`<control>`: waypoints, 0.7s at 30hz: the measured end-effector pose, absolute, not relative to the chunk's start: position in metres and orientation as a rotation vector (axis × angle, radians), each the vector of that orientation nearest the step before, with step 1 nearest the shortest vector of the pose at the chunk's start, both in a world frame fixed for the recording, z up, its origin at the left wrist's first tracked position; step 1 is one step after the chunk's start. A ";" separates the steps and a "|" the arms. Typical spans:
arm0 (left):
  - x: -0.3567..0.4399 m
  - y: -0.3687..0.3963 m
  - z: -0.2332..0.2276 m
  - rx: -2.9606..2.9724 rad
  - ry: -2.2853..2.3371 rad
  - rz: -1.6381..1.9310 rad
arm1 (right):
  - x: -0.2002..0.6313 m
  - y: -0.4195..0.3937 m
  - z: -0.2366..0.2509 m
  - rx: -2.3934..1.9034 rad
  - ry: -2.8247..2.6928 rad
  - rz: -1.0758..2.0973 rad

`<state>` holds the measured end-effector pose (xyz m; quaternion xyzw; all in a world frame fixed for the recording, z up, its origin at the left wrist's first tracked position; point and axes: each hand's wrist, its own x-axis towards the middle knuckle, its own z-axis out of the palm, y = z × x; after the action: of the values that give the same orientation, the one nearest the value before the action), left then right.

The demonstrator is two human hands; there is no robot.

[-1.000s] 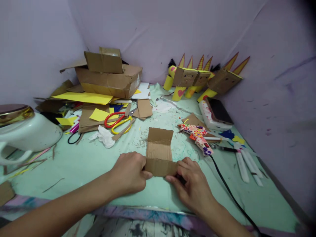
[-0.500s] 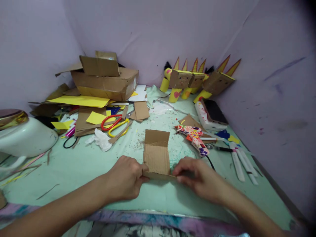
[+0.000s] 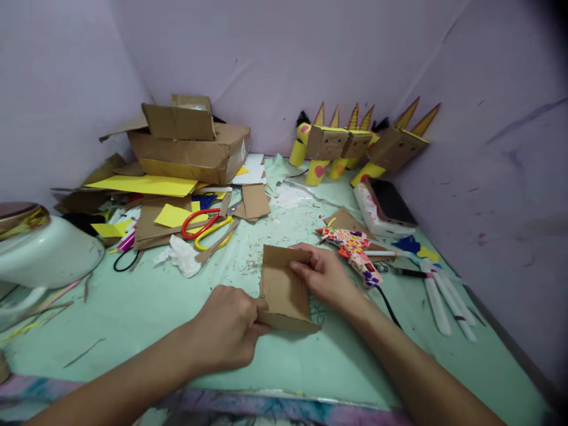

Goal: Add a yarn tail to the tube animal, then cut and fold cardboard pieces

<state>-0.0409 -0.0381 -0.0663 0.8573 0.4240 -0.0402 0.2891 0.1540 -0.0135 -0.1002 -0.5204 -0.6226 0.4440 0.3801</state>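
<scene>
Both hands hold one folded piece of cardboard (image 3: pixel 284 287) low in the middle of a green table (image 3: pixel 146 302). The left hand (image 3: pixel 228 328) comes in from 7 o'clock, forearm stretched across the table edge, fingers curled and pinching the cardboard's near left corner. The right hand (image 3: pixel 326 275) comes in from 5 o'clock and bends at the wrist, with its fingers laid over the cardboard's far right edge and the thumb on its face. The cardboard lies almost flat, its near flap folded under.

Just right of the right hand, at 3 o'clock, lies a patterned glue gun (image 3: pixel 355 248), whose black cord (image 3: pixel 390 305) runs under the right forearm. Beyond it, white glue sticks (image 3: pixel 437 299) lie side by side. At 1 o'clock a phone (image 3: pixel 390 204) rests on a white case, and behind it cardboard figures (image 3: pixel 355 145) with yellow legs and pointed ears stand against the wall. At 11 o'clock sit scissors (image 3: pixel 206 222) with red and yellow handles, crumpled tissue (image 3: pixel 181 254), yellow paper and a torn box (image 3: pixel 190 148). At 9 o'clock stands a white pot (image 3: pixel 48 254). Nothing lies between the hands and the cardboard.
</scene>
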 end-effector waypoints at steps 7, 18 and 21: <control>-0.038 -0.039 -0.066 2.315 1.262 -0.176 | 0.161 -0.035 -0.090 -1.291 -1.929 0.918; -0.035 -0.041 -0.066 2.310 1.418 -0.206 | 0.164 -0.042 -0.095 -1.293 -2.092 0.862; -0.033 -0.041 -0.065 2.308 1.452 -0.220 | 0.164 -0.042 -0.094 -1.284 -2.093 0.852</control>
<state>-0.0329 -0.0410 -0.0653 0.8264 0.5198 -0.0787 0.2015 0.1642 -0.0421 -0.0943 -0.4759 -0.7758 0.3160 0.2680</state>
